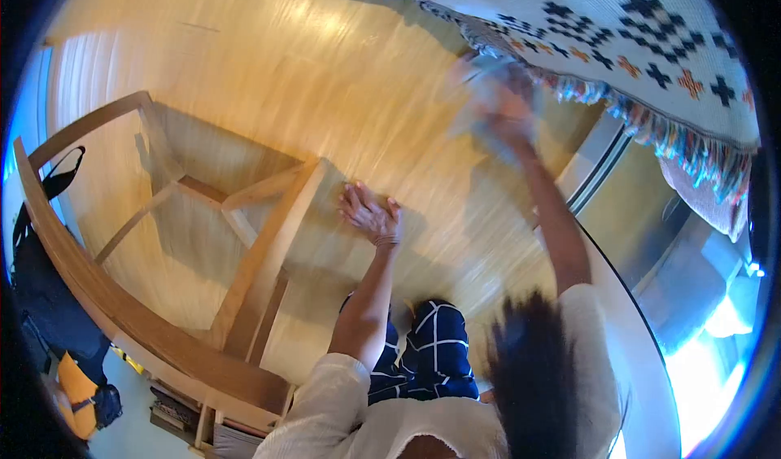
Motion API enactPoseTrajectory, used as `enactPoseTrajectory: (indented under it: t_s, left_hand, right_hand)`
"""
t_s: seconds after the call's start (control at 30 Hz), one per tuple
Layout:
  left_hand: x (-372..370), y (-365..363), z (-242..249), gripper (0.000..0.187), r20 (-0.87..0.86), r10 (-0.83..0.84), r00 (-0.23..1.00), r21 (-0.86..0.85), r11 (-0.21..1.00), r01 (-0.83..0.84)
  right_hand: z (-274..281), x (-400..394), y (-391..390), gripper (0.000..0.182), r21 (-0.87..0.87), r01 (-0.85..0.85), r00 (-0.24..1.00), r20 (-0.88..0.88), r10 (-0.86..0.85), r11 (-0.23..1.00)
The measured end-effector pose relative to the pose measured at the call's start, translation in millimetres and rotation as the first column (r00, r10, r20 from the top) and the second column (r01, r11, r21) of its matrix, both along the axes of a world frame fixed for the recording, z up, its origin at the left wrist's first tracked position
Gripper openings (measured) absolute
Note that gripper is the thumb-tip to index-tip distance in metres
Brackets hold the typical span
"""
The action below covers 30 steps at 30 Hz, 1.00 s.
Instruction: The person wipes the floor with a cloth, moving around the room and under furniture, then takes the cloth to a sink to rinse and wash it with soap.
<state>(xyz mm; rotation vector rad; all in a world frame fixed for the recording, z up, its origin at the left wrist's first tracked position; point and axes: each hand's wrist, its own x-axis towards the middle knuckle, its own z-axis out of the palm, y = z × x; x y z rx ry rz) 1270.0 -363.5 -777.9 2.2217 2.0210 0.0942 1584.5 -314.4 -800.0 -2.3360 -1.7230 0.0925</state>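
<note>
My left hand [371, 214] lies palm down on the wooden floor [382, 125], its fingers stretched out, a little right of a wooden furniture frame. Farther forward and to the right, my right hand [512, 117] is smeared by motion. Under and around its fingers is a pale bluish cloth [478, 93], blurred too, held against or just over the floor. The fringe [582, 87] of a patterned blanket [602, 32] hangs close beside the cloth. Exactly how my right fingers wrap the cloth does not show.
The wooden frame [268, 247], with a curved rail and crossbars, stands on the left. A black bag [53, 296] is beyond it. Books [175, 410] sit on a low shelf at lower left. A metal track [602, 166] and a white curved edge [626, 329] are on the right.
</note>
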Motion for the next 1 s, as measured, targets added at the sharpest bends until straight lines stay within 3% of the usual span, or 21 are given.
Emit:
enactPoseTrajectory:
  t_s: [0.1,0.2,0.3,0.4,0.5,0.67,0.7,0.73,0.77,0.8,0.83,1.0]
  left_hand:
    - [-0.6,1.9,1.2,0.065,0.003,0.007,1.0,-0.015,1.0,-0.007]
    - [-3.3,1.6,-4.2,0.065,0.01,-0.007,1.0,0.008,1.0,0.007]
    - [-3.8,-1.5,-4.5,0.065,0.016,0.012,1.0,-0.016,1.0,-0.011]
    - [-7.4,-1.0,-16.1,0.066,0.024,0.014,1.0,0.012,1.0,-0.015]
    - [-7.9,-7.5,-19.2,0.066,0.114,0.053,0.992,0.022,0.998,-0.056]
    - [-5.8,-4.3,-2.1,0.065,0.032,0.003,0.999,-0.036,0.999,-0.001]
    - [-5.5,-3.5,0.4,0.064,0.026,-0.005,1.0,-0.041,0.999,0.006]
    - [-4.2,1.0,0.5,0.064,0.022,-0.01,1.0,-0.035,0.999,0.011]
    - [-2.3,4.1,-1.1,0.062,0.025,0.0,1.0,-0.029,1.0,0.0]
    - [-1.4,3.1,-2.4,0.061,0.021,0.007,1.0,-0.023,1.0,-0.007]
    - [-3.0,-0.3,-1.1,0.06,0.011,0.013,1.0,-0.025,1.0,-0.012]
    - [-4.0,1.9,-5.5,0.061,0.046,0.019,0.999,0.027,0.999,-0.02]
  right_hand:
    - [-15.0,64.5,59.2,0.065,0.136,0.512,0.835,0.151,-0.528,0.848]
    - [-21.9,16.7,173.3,0.066,0.203,0.547,0.818,0.078,-0.57,0.813]
    - [-3.5,-99.6,278.5,0.066,0.265,0.336,0.942,-0.103,-0.32,0.904]
    - [17.7,-251.4,306.7,0.067,0.432,0.016,0.937,-0.321,0.137,0.902]
    - [5.1,-339.8,276.1,0.056,0.531,-0.422,0.686,-0.343,0.641,0.735]
    - [-5.7,-250.1,217.8,0.031,0.767,-0.556,0.16,-0.28,0.946,0.321]
    - [42.0,-192.4,230.1,0.031,0.576,-0.685,0.227,-0.413,0.882,0.446]
    - [8.8,-154.1,252.5,0.034,0.499,-0.652,0.53,-0.238,0.814,0.571]
    - [21.9,-136.4,270.9,0.036,0.338,-0.596,0.482,-0.575,0.661,0.729]
    - [35.9,-118.4,289.5,0.039,0.12,-0.487,0.395,-0.853,0.341,0.865]
    - [48.7,-99.8,308.5,0.042,-0.117,-0.357,0.311,-0.95,0.0,0.927]
    - [21.7,-189.3,401.0,0.047,-0.063,0.029,0.742,-0.667,-0.064,0.998]
